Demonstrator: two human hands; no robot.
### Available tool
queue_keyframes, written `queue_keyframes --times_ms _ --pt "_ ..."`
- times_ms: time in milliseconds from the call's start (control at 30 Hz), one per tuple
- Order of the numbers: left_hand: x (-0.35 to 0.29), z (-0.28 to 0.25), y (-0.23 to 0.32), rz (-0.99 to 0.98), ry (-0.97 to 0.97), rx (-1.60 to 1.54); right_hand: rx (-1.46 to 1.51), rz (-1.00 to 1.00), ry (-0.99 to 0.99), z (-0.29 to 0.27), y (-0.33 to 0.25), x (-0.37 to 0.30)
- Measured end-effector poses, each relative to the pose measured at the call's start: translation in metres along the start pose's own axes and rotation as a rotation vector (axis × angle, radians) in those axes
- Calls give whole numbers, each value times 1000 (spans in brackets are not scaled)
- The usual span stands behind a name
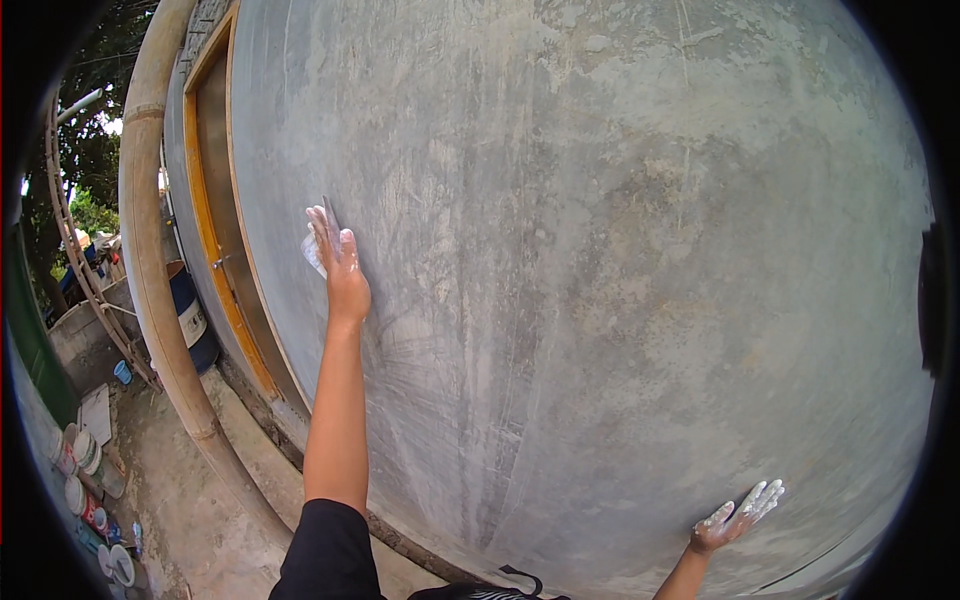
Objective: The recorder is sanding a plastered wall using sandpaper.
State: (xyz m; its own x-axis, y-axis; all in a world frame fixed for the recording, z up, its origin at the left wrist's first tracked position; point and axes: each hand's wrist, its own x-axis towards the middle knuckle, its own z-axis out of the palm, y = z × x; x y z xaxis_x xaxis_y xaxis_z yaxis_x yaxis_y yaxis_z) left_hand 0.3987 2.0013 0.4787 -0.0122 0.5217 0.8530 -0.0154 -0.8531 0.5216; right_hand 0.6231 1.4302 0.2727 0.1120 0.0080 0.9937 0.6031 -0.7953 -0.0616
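Grey wall [590, 250] backs left hand [345, 278], fingers clamped round whitish piece [312, 256]; right hand [732, 523] spread.

Wall [560, 250]: grey, cement-like, upright, fills most of the view. Finish uneven: smoother, bluish-grey band along its left edge; pale scuffs and streaks left of centre, running down toward the bottom edge; brownish, rough-looking blotches right of centre; lighter, patchy skim toward the top right corner. Fine pale scratch lines near the top edge. Held piece [312, 254]: small, whitish, flat-looking, in the left grip [342, 265], near the wall's left edge, about mid-height. Mostly hidden by fingers; thin dark sliver pokes up past them, can't tell if same part. Contact with wall: can't confirm.
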Motion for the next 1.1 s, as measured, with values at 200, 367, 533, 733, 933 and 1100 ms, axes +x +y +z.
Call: queue_keyframes --times_ms 200,367,533,733,933,1100 --pt "13 -3 -5 -95 37 47 22 11 -15 2 0 1" --pt "-9 9 16 13 -25 70 16 13 -7 0 2 0" --pt "22 -8 -6 -3 44 55 31 11 -13 2 -2 0" --pt "-2 13 28 7 -34 55 -1 -2 4 -1 -2 4" --pt "16 3 19 58 10 95 40 20 -11 2 0 -1" --pt "-9 14 31 26 -12 124 29 18 -10 -1 -1 2"
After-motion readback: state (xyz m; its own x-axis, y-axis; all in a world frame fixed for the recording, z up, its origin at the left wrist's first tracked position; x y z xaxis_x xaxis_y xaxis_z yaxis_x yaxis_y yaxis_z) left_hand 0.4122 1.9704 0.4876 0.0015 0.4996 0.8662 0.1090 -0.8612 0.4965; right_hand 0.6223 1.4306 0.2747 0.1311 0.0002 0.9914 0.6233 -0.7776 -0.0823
